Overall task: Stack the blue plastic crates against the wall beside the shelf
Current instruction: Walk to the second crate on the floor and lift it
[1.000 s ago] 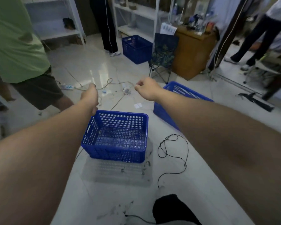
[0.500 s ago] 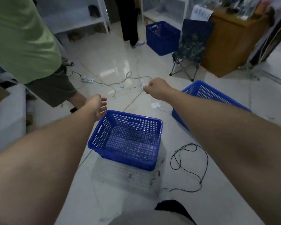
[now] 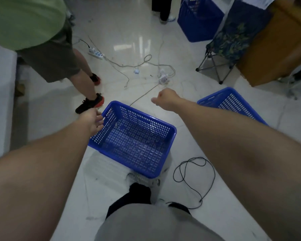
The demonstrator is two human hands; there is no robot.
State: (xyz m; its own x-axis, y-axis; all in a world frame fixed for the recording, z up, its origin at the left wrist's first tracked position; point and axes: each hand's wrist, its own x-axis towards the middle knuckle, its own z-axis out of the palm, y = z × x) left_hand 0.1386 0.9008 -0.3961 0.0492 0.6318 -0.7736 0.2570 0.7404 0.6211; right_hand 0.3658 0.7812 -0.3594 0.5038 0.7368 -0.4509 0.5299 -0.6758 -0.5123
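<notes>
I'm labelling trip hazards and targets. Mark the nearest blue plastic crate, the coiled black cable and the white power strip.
Nearest blue plastic crate (image 3: 134, 141): head view, perforated floor inside.
Coiled black cable (image 3: 181, 168): head view, left side of the loop.
White power strip (image 3: 96, 54): head view, middle of its body.

— What's on that white tile floor (image 3: 47, 101)?
— A blue crate (image 3: 134, 138) just under the left fingers (image 3: 98, 121), a second crate (image 3: 231, 103) beyond the right fist (image 3: 163, 100), and a black cable (image 3: 193, 178) coiled below it.
— Farther out?
— A power strip (image 3: 96, 53) and a folding chair (image 3: 224, 49).
</notes>
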